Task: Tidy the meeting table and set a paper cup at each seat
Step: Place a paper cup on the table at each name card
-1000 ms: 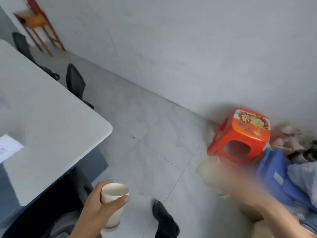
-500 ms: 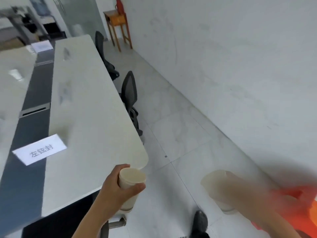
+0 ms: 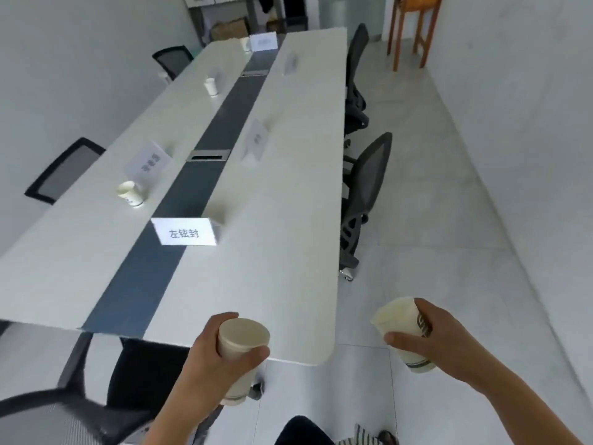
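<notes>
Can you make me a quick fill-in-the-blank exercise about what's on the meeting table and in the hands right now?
1. Each of the hands, left and right, holds a paper ____.
2. A ____ strip runs down the middle of the meeting table.
3. The nearest cup on the table stands on its ____ half.

Missing: cup; grey; left

Table (image 3: 282,194): white top with a blue-grey centre strip (image 3: 179,239) running lengthwise. Paper cups (image 3: 240,348): cream, with a green printed band near the base. Name cards (image 3: 184,232): white with dark characters. Chairs (image 3: 369,187): black mesh backs. Floor (image 3: 433,220): pale grey tiles. Stool (image 3: 414,27): orange-brown wood. Walls (image 3: 529,91): plain white.
</notes>
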`<state>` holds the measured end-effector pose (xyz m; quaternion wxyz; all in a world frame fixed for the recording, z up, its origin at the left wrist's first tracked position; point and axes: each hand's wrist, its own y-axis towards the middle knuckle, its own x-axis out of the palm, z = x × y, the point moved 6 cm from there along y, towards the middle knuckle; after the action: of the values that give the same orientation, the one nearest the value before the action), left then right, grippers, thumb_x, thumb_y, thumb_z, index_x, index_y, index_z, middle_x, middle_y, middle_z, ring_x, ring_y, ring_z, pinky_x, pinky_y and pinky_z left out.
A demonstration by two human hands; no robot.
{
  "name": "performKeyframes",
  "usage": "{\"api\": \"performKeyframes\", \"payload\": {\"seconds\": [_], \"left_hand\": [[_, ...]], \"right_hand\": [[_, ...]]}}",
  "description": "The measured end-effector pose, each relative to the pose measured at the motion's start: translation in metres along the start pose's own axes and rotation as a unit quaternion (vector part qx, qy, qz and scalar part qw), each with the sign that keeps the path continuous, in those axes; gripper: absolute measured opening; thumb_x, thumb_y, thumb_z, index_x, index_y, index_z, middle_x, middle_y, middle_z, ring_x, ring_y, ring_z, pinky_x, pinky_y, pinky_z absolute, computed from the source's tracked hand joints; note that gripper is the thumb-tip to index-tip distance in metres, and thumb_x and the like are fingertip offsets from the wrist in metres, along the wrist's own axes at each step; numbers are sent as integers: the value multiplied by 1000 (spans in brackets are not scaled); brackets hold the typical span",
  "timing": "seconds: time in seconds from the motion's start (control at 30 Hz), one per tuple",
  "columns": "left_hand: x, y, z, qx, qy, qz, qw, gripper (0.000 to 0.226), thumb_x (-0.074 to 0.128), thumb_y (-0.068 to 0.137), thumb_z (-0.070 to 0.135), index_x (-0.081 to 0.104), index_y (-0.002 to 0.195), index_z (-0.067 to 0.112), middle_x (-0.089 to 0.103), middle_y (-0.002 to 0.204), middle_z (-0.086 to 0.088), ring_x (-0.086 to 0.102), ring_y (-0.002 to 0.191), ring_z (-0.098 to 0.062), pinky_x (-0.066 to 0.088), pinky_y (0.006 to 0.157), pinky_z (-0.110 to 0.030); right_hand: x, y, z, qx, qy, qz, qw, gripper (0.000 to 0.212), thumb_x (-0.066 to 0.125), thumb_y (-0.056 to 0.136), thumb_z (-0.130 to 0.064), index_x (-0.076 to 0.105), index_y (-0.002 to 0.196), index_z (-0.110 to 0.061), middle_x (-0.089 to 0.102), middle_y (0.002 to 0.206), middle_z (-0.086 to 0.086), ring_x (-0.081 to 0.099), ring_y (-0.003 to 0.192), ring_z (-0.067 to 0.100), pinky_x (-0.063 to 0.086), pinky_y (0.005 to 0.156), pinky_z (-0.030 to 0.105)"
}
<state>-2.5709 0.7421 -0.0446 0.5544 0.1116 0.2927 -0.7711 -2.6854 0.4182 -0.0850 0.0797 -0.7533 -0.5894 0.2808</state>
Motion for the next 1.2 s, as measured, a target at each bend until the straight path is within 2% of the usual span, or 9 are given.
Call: {"api": "performKeyframes", "payload": {"seconds": [0.1,0.2,0.37,0.5,0.63,0.83,1.0,1.1,1.2], "left_hand": [[-14,3,-16,-53,-21,38,998,69,90,59,28,54,117,24,66,99,1,63,88,-10,47,69,-21],[-31,15,-33,-90,-51,72,992,85,85,39,47,56,115,24,65,100,-1,63,89,-11,47,68,-22],[-64,66,-51,-110,-77,110,985,60,86,66,22,54,118,22,65,100,-1,62,90,-13,47,68,-23],[-97,126,-49,-102,-94,112,984,61,86,65,28,53,116,26,66,103,-1,64,92,-13,48,73,-25],[-133,183,-50,-101,-106,114,983,65,85,65,32,50,120,28,64,105,3,62,93,-12,48,71,-24],[-159,234,-79,-133,-92,80,984,66,86,63,32,50,118,30,63,105,1,62,93,-13,48,69,-20],[-169,250,-112,-176,-101,80,976,66,87,60,35,51,116,29,66,103,0,63,92,-11,47,71,-19],[-168,257,-122,-190,-106,71,974,68,87,56,45,51,113,34,66,102,2,64,91,-9,46,69,-17],[-167,268,-126,-197,-108,65,972,73,87,56,46,50,117,32,65,103,3,63,93,-8,46,71,-18]], "right_hand": [[13,48,-26,-22,-27,-44,998,43,83,68,-41,60,104,-34,69,97,-6,67,88,15,55,64,23],[38,91,-47,-34,-36,-77,996,47,84,65,-46,61,105,-36,71,96,-10,67,89,11,56,73,28],[96,154,-79,-42,-28,-117,992,48,86,67,-36,61,107,-33,70,98,-10,66,91,10,51,73,24],[136,219,-114,-40,-23,-102,994,52,87,68,-20,57,111,-27,67,101,-6,64,94,14,49,74,24],[182,306,-152,-62,-43,-51,996,57,88,59,-28,57,107,-30,66,99,-11,64,96,17,51,81,32],[256,408,-182,-60,-69,-27,995,69,86,64,-23,50,123,-24,61,104,-6,60,102,22,48,85,33],[292,449,-199,-98,-87,-6,991,70,84,66,-20,45,124,-23,57,107,-10,55,96,16,45,80,28],[303,458,-178,-79,-128,-2,989,70,83,65,-27,44,123,-27,61,109,-8,59,101,21,51,84,36],[302,463,-164,-64,-171,16,983,69,80,64,-35,44,123,-28,64,114,-3,61,104,25,52,83,39]]}}
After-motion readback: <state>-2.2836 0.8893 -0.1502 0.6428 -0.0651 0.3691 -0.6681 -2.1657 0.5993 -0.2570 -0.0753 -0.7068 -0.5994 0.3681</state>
